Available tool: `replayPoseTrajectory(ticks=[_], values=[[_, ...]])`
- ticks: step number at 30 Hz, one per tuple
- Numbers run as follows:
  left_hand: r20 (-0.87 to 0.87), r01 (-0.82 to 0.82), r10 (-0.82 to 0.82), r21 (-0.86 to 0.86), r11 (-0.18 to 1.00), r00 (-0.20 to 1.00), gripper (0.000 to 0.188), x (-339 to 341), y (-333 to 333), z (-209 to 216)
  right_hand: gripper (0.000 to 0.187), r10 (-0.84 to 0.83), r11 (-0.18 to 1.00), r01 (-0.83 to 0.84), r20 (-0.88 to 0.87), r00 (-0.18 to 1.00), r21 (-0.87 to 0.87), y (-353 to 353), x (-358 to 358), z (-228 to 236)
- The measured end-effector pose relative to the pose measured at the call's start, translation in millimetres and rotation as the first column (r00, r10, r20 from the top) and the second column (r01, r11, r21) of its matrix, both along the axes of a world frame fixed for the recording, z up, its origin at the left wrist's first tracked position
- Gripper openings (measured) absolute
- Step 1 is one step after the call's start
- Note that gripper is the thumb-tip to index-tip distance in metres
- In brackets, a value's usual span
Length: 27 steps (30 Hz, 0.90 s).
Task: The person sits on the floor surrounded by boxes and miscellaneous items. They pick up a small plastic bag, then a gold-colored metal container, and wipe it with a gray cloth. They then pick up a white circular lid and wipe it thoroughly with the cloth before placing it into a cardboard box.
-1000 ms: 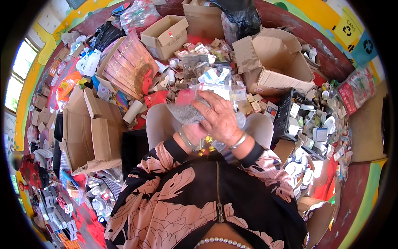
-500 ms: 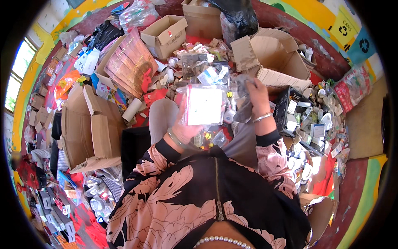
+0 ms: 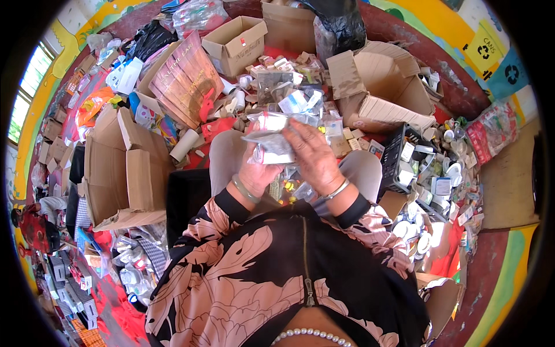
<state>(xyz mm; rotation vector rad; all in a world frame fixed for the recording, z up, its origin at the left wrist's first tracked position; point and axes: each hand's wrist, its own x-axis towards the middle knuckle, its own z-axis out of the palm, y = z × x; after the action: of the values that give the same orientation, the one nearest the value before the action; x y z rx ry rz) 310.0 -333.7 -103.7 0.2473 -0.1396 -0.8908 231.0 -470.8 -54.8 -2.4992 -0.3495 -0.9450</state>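
Note:
My left hand (image 3: 254, 172) grips a flat white packet in a clear plastic bag (image 3: 270, 120) above my lap. Across the middle of it lies a grey cloth (image 3: 267, 139), pressed down under the fingers of my right hand (image 3: 315, 151). The right fingertips are slightly blurred, and the cloth hides part of the packet. Below the hands, between my knees, small yellow-capped items (image 3: 292, 189) in clear plastic show partly.
An open cardboard box (image 3: 136, 179) stands at my left, another (image 3: 384, 81) at the far right. A black crate (image 3: 393, 159) with containers sits beside my right knee. Ahead is a heap of small boxes and packets (image 3: 286, 78), with a printed reddish board (image 3: 186, 81) to its left.
My right hand has come in from the right with the grey cloth and now presses it over the bagged packet. The packet's bright face has tilted and is partly covered.

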Motion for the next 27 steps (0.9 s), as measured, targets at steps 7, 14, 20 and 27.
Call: replayPoseTrajectory(ticks=[7, 14, 20, 27], values=[[0.037, 0.076, -0.075, -0.037, 0.996, 0.997, 0.055, -4, 12, 37, 0.034, -0.261, 0.702, 0.438, -0.368, 0.892, 0.562, -74, 11, -20], [0.258, -0.015, -0.007, 0.082, 0.997, 0.966, 0.049, -1, 2, -8, 0.052, 0.045, 0.995, -0.053, 0.104, 0.994, 0.078, 11, 10, 52], [0.194, -0.037, 0.050, -0.067, 0.997, 0.980, 0.051, 0, 14, -4, 0.050, -0.080, 0.996, 0.079, 0.027, 0.996, 0.034, -3, 12, -2], [0.014, -0.050, 0.051, -0.021, 0.999, 0.999, 0.051, 9, 11, 30, 0.046, -0.233, 0.908, 0.248, -0.083, 0.969, 0.338, -41, 9, -2]])
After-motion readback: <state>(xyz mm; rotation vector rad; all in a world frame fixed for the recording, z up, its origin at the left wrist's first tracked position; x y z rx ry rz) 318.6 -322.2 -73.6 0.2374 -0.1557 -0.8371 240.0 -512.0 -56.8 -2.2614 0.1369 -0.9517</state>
